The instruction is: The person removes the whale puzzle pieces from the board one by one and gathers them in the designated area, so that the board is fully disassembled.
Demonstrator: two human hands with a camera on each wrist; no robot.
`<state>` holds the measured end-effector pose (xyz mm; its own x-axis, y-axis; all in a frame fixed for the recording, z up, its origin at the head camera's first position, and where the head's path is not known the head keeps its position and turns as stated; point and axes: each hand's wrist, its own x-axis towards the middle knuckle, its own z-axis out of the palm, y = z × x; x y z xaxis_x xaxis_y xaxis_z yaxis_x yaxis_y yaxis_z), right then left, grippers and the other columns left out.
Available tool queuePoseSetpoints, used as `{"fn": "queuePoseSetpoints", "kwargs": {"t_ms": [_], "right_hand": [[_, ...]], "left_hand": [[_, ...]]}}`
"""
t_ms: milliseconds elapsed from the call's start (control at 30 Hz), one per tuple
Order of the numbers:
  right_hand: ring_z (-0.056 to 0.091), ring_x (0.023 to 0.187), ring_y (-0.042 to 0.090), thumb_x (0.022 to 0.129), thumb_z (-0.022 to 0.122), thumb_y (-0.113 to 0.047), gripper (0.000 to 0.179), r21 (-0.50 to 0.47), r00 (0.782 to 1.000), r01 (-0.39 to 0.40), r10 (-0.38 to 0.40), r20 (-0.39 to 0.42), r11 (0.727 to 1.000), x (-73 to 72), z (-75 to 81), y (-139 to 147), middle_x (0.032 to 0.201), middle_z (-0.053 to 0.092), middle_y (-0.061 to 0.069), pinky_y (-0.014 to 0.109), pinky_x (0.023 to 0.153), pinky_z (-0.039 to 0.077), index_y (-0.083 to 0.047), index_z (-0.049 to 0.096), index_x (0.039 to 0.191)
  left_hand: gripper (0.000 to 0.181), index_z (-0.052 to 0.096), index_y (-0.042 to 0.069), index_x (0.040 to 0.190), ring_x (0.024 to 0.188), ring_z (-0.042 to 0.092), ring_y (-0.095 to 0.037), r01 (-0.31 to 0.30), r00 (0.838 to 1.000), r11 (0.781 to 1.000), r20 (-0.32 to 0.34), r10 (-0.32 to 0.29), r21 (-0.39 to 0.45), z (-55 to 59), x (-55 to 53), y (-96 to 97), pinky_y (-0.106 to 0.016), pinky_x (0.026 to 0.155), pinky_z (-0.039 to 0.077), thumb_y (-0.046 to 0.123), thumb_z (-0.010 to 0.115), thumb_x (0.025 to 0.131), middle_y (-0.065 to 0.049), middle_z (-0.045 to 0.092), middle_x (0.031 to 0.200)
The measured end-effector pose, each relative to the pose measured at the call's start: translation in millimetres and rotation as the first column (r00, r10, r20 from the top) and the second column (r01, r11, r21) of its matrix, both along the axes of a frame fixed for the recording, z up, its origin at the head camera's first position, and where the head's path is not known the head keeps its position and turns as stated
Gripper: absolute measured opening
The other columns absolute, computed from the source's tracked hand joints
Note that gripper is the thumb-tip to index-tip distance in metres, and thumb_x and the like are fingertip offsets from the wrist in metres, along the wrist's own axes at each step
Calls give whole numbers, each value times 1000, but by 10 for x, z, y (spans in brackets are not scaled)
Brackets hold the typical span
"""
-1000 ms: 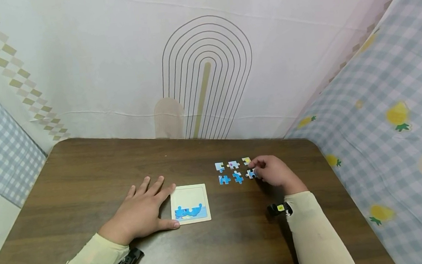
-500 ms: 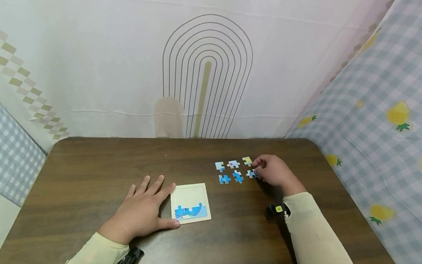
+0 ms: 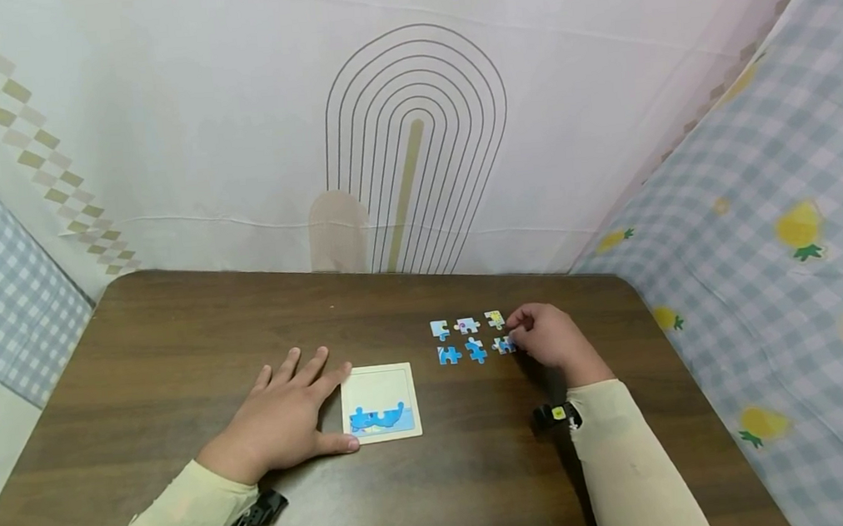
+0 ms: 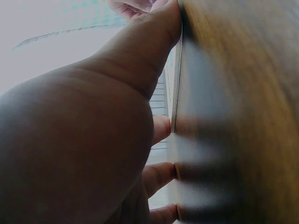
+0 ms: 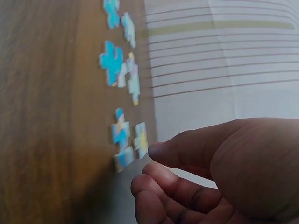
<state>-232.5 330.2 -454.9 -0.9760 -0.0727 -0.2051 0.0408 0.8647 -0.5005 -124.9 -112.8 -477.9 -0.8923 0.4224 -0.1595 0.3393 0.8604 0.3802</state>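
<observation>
A square pale puzzle tray (image 3: 378, 388) lies on the table, with joined blue pieces (image 3: 378, 419) along its near edge. My left hand (image 3: 277, 413) is spread flat beside it, its thumb and index finger touching the tray's left side. To the right, several loose jigsaw pieces (image 3: 468, 326) lie in two rows. My right hand (image 3: 552, 337) is at the right end of those rows, its fingers loosely bent. In the right wrist view, thumb and fingertips stand apart with nothing between them, close to a yellow-patterned piece (image 5: 141, 140) and a blue-and-white piece (image 5: 122, 140).
The brown wooden table (image 3: 442, 495) meets a white patterned cloth (image 3: 231, 146) at the back. A checked cloth with pineapples (image 3: 786, 306) hangs on the right, another checked cloth (image 3: 0, 266) on the left. Each wrist carries a small black camera (image 3: 555, 417).
My right hand has drawn slightly to the right, so the yellow-patterned piece and the piece below it show more fully. My left hand and the tray have stayed put.
</observation>
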Motion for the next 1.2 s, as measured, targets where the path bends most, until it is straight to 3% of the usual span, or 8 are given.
{"fn": "queuePoseSetpoints", "kwargs": {"t_ms": [200,433,700,833,967,1067,1200], "right_hand": [[67,95,24,109,73,-23,21,13,997,-60,60,-55,998,48,223,-145,107,76,7,39,83,55,-9,78,123],[66,85,19,107,75,-21,18,-15,986,-155,154,-60,988,191,507,-539,102,77,4,35,75,55,-8,80,119],[68,83,12,103,79,-15,5,-12,946,-318,316,-76,948,323,688,-1000,93,79,-3,32,76,58,-13,82,107],[68,83,7,101,81,-13,7,14,907,-414,414,-74,910,383,724,-1214,93,79,-6,29,79,59,-13,83,107],[64,80,7,99,80,-9,6,89,855,-504,511,-87,859,443,677,-1428,88,73,-8,27,77,57,-14,83,102],[60,79,11,100,78,-8,6,144,809,-570,583,-72,809,480,595,-1584,86,70,-4,28,74,54,-11,83,102],[63,85,11,102,79,-10,14,196,751,-644,660,-28,740,536,492,-1766,98,78,0,29,79,57,-8,85,114]], "left_hand": [[112,38,31,178,171,18,-58,-1,1000,1000,-2,1,-1,9,1,0,-86,129,20,86,75,88,-16,27,187],[111,40,29,177,171,19,-59,1,1000,1000,-11,-1,1,13,2,-2,-87,128,21,84,77,88,-17,28,186],[111,40,30,177,171,19,-59,1,1000,1000,-13,-1,1,10,1,-3,-87,128,21,85,76,88,-17,28,186],[111,40,30,177,171,19,-59,1,1000,1000,-10,-1,1,13,0,1,-87,128,21,85,76,88,-17,28,186],[111,41,30,177,170,20,-59,0,1000,1000,-11,0,1,9,-6,9,-87,128,21,86,76,87,-18,29,186],[112,41,30,177,170,20,-59,-1,1000,1000,-9,1,0,4,-8,11,-87,128,21,87,75,87,-18,29,186],[112,40,30,177,170,19,-59,0,1000,1000,-5,0,-6,10,-4,7,-87,128,21,88,74,87,-17,28,186]]}}
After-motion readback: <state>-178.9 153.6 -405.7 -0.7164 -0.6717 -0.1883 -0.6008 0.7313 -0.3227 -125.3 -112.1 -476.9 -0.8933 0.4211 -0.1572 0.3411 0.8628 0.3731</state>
